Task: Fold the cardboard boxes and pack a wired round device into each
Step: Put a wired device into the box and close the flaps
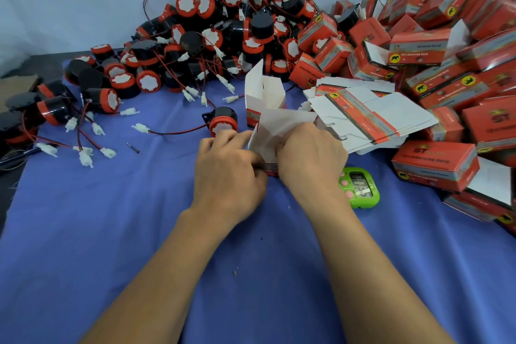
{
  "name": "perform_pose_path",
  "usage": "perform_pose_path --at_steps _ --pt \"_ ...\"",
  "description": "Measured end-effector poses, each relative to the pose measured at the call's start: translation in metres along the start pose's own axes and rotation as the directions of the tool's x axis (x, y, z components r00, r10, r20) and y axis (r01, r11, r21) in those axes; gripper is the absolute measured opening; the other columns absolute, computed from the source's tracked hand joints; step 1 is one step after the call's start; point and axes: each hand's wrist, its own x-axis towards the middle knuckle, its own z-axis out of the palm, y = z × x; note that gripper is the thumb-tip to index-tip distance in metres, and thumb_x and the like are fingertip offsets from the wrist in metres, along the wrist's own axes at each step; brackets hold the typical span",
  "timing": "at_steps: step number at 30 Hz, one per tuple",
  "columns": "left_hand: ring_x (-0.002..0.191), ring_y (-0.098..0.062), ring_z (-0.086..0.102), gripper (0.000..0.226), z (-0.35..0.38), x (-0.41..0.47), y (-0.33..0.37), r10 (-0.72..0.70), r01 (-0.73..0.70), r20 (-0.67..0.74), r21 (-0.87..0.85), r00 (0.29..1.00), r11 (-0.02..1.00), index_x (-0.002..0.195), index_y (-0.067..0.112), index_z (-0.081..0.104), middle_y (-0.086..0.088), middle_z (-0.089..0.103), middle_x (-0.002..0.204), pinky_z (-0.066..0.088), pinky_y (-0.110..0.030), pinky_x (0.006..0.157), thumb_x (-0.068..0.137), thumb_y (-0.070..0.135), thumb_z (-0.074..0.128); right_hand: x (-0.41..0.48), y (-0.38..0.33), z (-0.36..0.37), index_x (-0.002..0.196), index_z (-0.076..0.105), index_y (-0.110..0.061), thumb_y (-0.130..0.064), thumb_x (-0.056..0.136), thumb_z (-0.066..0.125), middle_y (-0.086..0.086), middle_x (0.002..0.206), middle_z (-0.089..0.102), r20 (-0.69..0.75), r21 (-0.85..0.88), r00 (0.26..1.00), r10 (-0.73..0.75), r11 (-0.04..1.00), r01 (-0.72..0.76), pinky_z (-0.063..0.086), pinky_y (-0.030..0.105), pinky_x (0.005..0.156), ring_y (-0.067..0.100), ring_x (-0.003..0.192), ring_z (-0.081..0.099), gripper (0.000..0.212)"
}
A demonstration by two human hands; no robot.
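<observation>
Now — left hand (229, 173) | right hand (310, 159) | both curled round blurred box (275, 123) — lower part hidden.

Left hand (229, 173), right hand (310, 159), close together, fingers curled, pinching

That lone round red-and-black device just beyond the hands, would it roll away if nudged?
Probably briefly: the round device seems to lie on its curved side, so it could roll, though its mounting tab and the blue cloth may stop it. Its wire looks floppy and would likely trail, dragging the white connector.
</observation>
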Motion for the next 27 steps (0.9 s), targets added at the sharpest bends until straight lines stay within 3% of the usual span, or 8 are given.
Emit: perform_pose_path --at_steps 3,6,8,10,16,19,22,27 --pt "0.112 -0.025 0.057 0.048 0.001 -0.002 0.004 -0.033 0.017 -0.081 -0.186 0.996 0.982 0.114 0.019 0.076 0.005 0.07 0.12 0.038 -0.032 0.089 0.068 0.015 0.064 -0.002 0.002 0.001 0.095 0.074 -0.024 -0.024 0.092 0.06 0.006 0.094 0.075 -0.003 0.051 0.986 -0.168 0.985 0.168 0.029 0.032 0.069 0.034 0.092 0.068 0.015" --pt "0.117 -0.01 0.057 0.093 -0.002 -0.003 0.002 -0.213 0.169 -0.03 -0.504 0.977 0.847 0.155 0.034 0.039 0.015 0.062 0.132 0.045 -0.019 0.087 0.069 0.011 0.065 -0.005 0.005 -0.001 0.102 0.08 -0.025 -0.009 0.089 0.052 -0.002 0.105 0.078 0.064 0.461 0.972 -0.226 0.87 0.172 0.044 0.022 0.077 0.021 0.101 0.066 0.035" --pt "0.105 0.001 0.06 0.107 -0.002 -0.002 -0.006 -0.295 0.268 0.045 -0.561 0.954 0.783 0.16 0.042 0.017 0.023 0.06 0.127 0.045 -0.009 0.075 0.072 0.009 0.069 -0.007 0.008 -0.004 0.104 0.081 -0.024 0.002 0.081 0.05 -0.007 0.112 0.077 0.057 0.608 0.97 -0.236 0.779 0.154 0.04 0.002 0.083 0.007 0.105 0.062 0.046" --pt "0.095 0.002 0.06 0.108 0.001 0.001 -0.017 -0.329 0.354 0.148 -0.555 0.933 0.753 0.16 0.04 0.019 0.02 0.058 0.127 0.045 -0.009 0.071 0.074 0.006 0.074 -0.008 0.011 -0.005 0.096 0.082 -0.023 0.008 0.076 0.049 -0.009 0.109 0.077 0.05 0.655 0.967 -0.251 0.739 0.158 0.044 0.004 0.089 0.003 0.104 0.063 0.049" --pt "0.077 -0.015 0.064 0.07 0.001 0.004 -0.034 -0.301 0.48 0.378 -0.617 0.876 0.623 0.117 0.045 0.066 0.015 0.071 0.09 0.053 -0.028 0.063 0.051 0.027 0.077 -0.01 0.01 -0.003 0.077 0.079 -0.025 0.012 0.074 0.048 -0.016 0.091 0.077 -0.019 0.828 0.982 -0.19 0.547 0.121 0.056 0.024 0.082 0.0 0.095 0.07 0.049" --pt "0.081 -0.02 0.065 0.057 -0.002 0.006 -0.051 -0.419 0.544 0.351 -0.61 0.837 0.576 0.097 0.033 0.069 0.011 0.072 0.085 0.054 -0.037 0.067 0.041 0.024 0.076 -0.009 0.012 -0.005 0.082 0.079 -0.032 0.005 0.081 0.053 -0.022 0.073 0.072 -0.102 0.887 0.994 0.025 0.455 0.079 0.045 0.014 0.061 -0.003 0.065 0.062 0.045" --pt "0.086 -0.028 0.067 0.055 -0.009 0.007 -0.076 -0.582 0.597 0.295 -0.673 0.758 0.436 0.087 0.024 0.068 0.006 0.074 0.086 0.056 -0.045 0.069 0.034 0.013 0.067 -0.007 0.007 -0.002 0.09 0.079 -0.033 0.002 0.088 0.053 -0.022 0.078 0.073 -0.062 0.851 0.996 0.056 0.525 0.024 0.042 0.008 0.058 -0.005 0.064 0.059 0.044" --pt "0.075 -0.017 0.067 0.04 -0.024 0.013 -0.105 -0.802 0.391 0.168 -0.916 0.573 0.088 0.075 0.008 0.067 0.011 0.074 0.074 0.05 -0.027 0.06 0.037 0.0 0.061 0.001 -0.025 0.016 0.137 0.063 -0.03 0.0 0.09 0.047 -0.008 0.106 0.069 0.199 0.691 0.954 -0.226 0.722 0.027 0.046 0.009 0.054 0.0 0.074 0.063 0.058"
